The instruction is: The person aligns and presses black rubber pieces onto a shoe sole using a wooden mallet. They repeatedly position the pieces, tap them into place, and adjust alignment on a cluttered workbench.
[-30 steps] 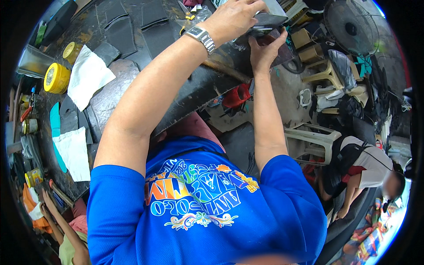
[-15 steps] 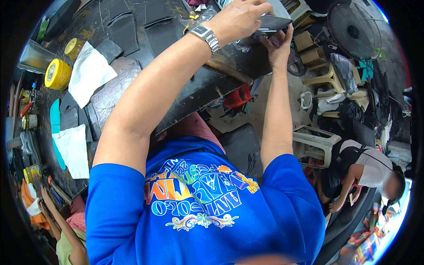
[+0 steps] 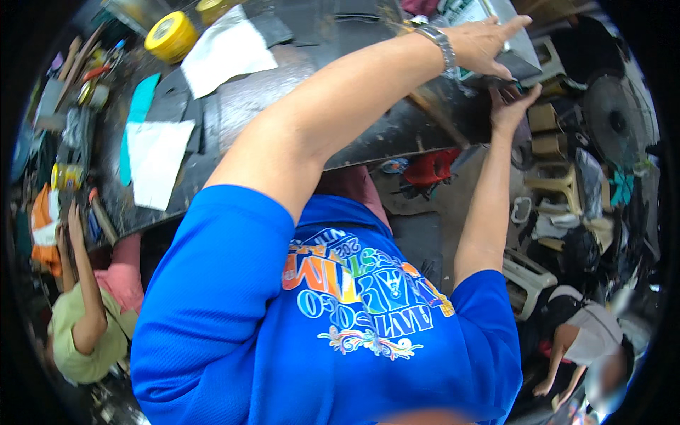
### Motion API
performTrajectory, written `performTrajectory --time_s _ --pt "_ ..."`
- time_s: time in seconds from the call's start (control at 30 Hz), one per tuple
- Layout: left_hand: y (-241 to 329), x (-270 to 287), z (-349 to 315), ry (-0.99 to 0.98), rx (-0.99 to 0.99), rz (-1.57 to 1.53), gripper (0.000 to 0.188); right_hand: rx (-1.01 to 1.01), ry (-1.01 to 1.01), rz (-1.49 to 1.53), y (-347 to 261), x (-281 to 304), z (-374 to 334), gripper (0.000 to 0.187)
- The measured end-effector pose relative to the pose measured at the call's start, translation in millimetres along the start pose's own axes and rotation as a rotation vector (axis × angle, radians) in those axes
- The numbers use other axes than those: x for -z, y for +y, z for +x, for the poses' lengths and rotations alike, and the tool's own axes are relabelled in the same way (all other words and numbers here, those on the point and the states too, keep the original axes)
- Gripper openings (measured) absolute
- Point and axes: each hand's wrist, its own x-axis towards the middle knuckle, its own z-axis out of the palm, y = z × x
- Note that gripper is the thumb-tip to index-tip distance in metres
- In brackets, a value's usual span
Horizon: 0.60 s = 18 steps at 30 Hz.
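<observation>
My left hand (image 3: 489,46), with a metal-band watch at its wrist, reaches over a boxy grey and white container (image 3: 520,57) at the table's far right. Its fingers are stretched apart, and nothing shows in its grip. Just below, by the container's near edge, my right hand (image 3: 513,112) points up with its fingers bent around a dark piece (image 3: 504,83). Most of that piece is hidden, so its kind is unclear.
On the black table (image 3: 368,134) are white sheets (image 3: 161,163), dark flat pieces, a teal strip (image 3: 142,99) and a yellow tub (image 3: 171,37). A person (image 3: 92,319) sits at left, another (image 3: 591,333) bends at lower right. Plastic stools and a fan (image 3: 616,117) stand at right.
Both hands have moved right and slightly down in the picture as the view turned. The left hand's fingers have spread away from the dark flat piece, which is now mostly out of sight.
</observation>
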Motion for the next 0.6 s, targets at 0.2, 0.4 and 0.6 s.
performTrajectory --time_s 0.2,0.4,0.6 --pt "25 81 -91 -0.077 -0.118 0.006 0.048 0.038 0.214 0.135 -60 18 -54 0.100" --pt "64 157 -249 -0.227 0.439 -0.281 0.014 0.127 -0.092 0.331 -145 -1 -167 0.082" --pt "88 171 -336 0.057 0.636 -0.244 0.009 -0.321 -0.561 1.131 -195 -33 -189 0.071"
